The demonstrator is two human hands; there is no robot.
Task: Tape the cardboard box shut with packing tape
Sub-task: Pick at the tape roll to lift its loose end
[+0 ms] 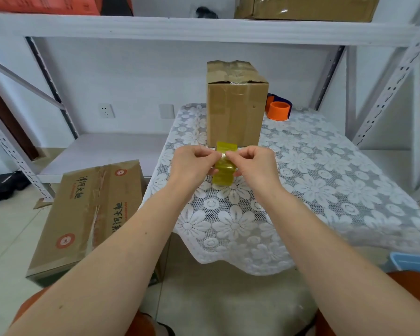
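Hands: left hand and right hand meet at frame centre, both pinching the yellowish packing tape roll held above the lace tablecloth.
Grip: fingertips of both curled onto the tape's top edge, looks like picking for the loose end.
Box: cardboard box upright at 12 o'clock of the hands, just beyond them, old tape across its top.
Dispenser: orange, 1 o'clock, behind box.
Tip: lift one corner with a nail, peel straight so the strip doesn't split.

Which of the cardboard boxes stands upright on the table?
The small plain cardboard box on the lace tablecloth, just beyond the tape roll. The printed cardboard box lies on the floor, and another sits on the top shelf.
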